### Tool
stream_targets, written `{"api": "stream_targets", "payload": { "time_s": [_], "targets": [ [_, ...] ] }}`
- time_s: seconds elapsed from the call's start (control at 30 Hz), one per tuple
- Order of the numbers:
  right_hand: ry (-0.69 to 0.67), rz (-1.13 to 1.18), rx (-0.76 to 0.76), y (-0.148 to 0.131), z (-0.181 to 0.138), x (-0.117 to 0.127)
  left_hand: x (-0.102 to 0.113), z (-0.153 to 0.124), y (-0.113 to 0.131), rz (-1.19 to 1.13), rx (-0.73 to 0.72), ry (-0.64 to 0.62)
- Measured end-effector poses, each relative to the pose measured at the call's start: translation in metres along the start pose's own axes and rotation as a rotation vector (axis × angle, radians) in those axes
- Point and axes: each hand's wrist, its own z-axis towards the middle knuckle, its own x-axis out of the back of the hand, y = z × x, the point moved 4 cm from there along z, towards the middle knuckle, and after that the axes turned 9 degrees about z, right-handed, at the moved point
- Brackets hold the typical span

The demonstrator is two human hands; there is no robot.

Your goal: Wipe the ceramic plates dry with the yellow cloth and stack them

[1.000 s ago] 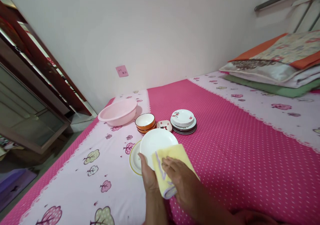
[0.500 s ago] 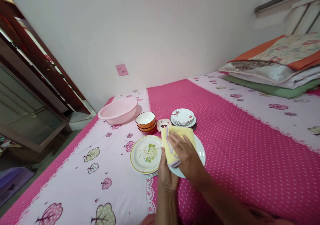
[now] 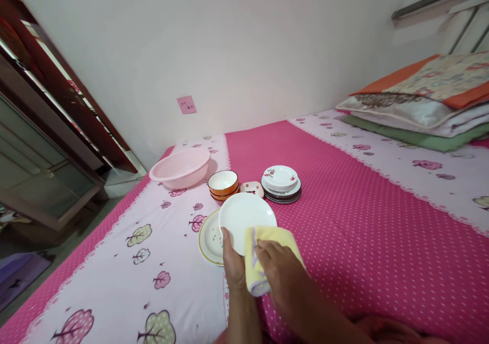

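Observation:
A white plate is raised and tilted, gripped at its lower left edge by my left hand, thumb along the rim. My right hand holds a folded yellow cloth with a purple edge, which overlaps the plate's lower right part. Partly hidden behind the white plate is a stack of yellow-rimmed plates. Farther off sit several stacked orange bowls, a small patterned dish and a stack of small floral plates on darker ones.
A pink basin stands at the back left of the bed, near the white wall. Folded bedding and pillows lie at the far right. Beyond the bed's left edge are a door and a purple object.
My left hand has shifted left with the white plate, which now covers much of the yellow-rimmed stack. The cloth in my right hand has slid down, exposing the plate's face.

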Motion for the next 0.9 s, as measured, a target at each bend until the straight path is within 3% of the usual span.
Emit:
{"api": "stream_targets", "payload": {
  "time_s": [0.07, 0.17, 0.2, 0.3, 0.37, 0.43, 0.53, 0.63, 0.73, 0.8, 0.9],
  "targets": [
    [-0.027, 0.275, 0.019, -0.016, 0.004, 0.015, -0.001, -0.003, -0.001, 0.005, 0.089, -0.030],
    [-0.051, 0.723, -0.130, -0.009, 0.018, 0.051, 0.002, -0.002, 0.006, 0.017, -0.031, 0.036],
    [0.022, 0.821, -0.237, 0.003, 0.021, 0.067, 0.004, -0.001, 0.011, 0.032, -0.098, 0.073],
    [0.519, 0.786, -0.562, 0.045, 0.017, 0.119, 0.009, 0.000, 0.022, 0.102, -0.161, 0.127],
    [0.791, 0.679, -0.610, 0.063, 0.008, 0.143, 0.014, 0.000, 0.027, 0.169, -0.119, 0.111],
    [0.903, 0.675, -0.579, 0.073, 0.002, 0.153, 0.018, -0.002, 0.029, 0.252, -0.066, 0.051],
    [0.782, 0.883, -0.535, 0.079, 0.005, 0.144, 0.019, -0.007, 0.022, 0.390, 0.023, -0.098],
    [0.388, 1.094, -0.538, 0.073, 0.014, 0.124, 0.015, -0.012, 0.011, 0.502, 0.117, -0.243],
    [0.056, 1.198, -0.498, 0.062, 0.020, 0.111, 0.013, -0.013, 0.006, 0.536, 0.131, -0.267],
    [0.004, 1.218, -0.478, 0.061, 0.023, 0.108, 0.013, -0.011, 0.007, 0.521, 0.098, -0.219],
    [0.053, 1.206, -0.476, 0.063, 0.026, 0.104, 0.012, -0.008, 0.010, 0.467, 0.043, -0.135]
  ]
}}
